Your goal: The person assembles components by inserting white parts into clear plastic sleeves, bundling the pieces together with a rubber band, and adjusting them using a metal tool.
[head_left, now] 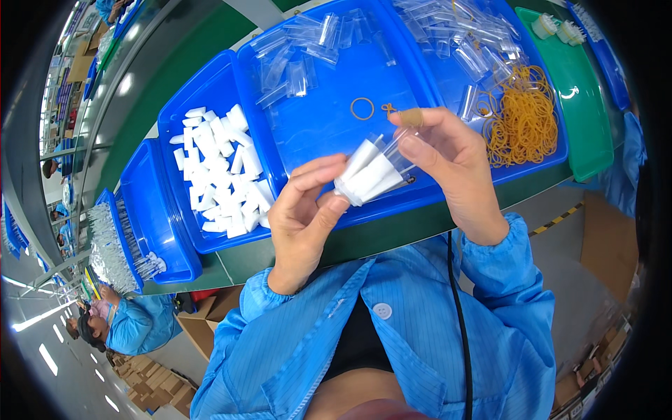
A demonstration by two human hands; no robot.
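Over the front of the middle blue tray I hold a small bundle of white blocks (373,175) with clear plastic around them. My left hand (302,206) pinches its lower left end between thumb and fingers. At the upper right end, my right hand (455,150) grips a clear plastic tube (400,145) between thumb and forefinger. A tan wrap (411,118) covers that forefinger's tip. Just beyond the hands, a single rubber band (362,108) and a small twisted one (388,109) lie in the tray. How the blocks sit inside the plastic is blurred.
White blocks fill a blue tray (168,150) at the left. Clear tubes (297,75) lie at the back of the middle tray, and more lie at the right beside piled rubber bands (523,115). Farther right is a green tray (588,143). A person (136,323) sits at the left.
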